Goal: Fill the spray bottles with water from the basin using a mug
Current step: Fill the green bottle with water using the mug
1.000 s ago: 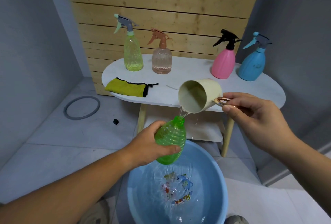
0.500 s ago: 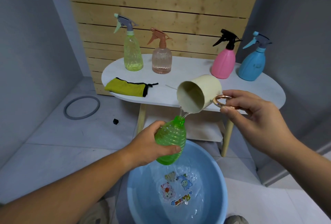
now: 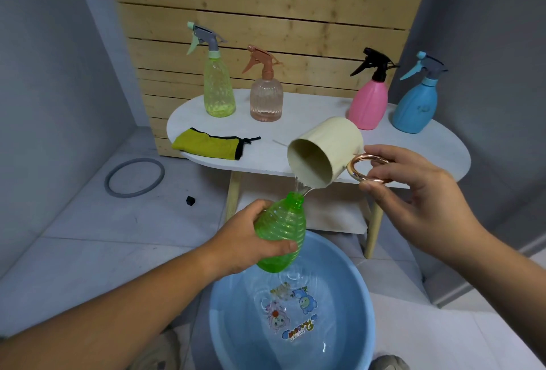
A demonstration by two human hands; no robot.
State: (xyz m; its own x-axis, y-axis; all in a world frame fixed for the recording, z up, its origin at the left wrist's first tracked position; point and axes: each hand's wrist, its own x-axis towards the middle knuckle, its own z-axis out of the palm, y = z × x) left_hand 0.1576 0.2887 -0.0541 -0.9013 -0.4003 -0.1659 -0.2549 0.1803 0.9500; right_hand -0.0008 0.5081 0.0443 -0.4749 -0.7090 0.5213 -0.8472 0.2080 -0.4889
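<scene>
Above the round blue plastic water basin (image 3: 233,298), the right hand (image 3: 413,201), pinching the cream cylindrical mug (image 3: 334,145) by its copper ring handle (image 3: 353,173), should tip slowly so the thin stream (image 3: 299,187) enters the narrow neck (image 3: 295,200) of the ribbed green plastic bottle (image 3: 280,230) that the left hand (image 3: 239,242) grips.

The table (image 3: 319,106) edge is close behind the mug (image 3: 328,148) and green bottle (image 3: 280,230). Spray bottles (image 3: 218,94) stand along its back. There is open room above the basin (image 3: 230,325) and the floor (image 3: 118,222) on the left.
</scene>
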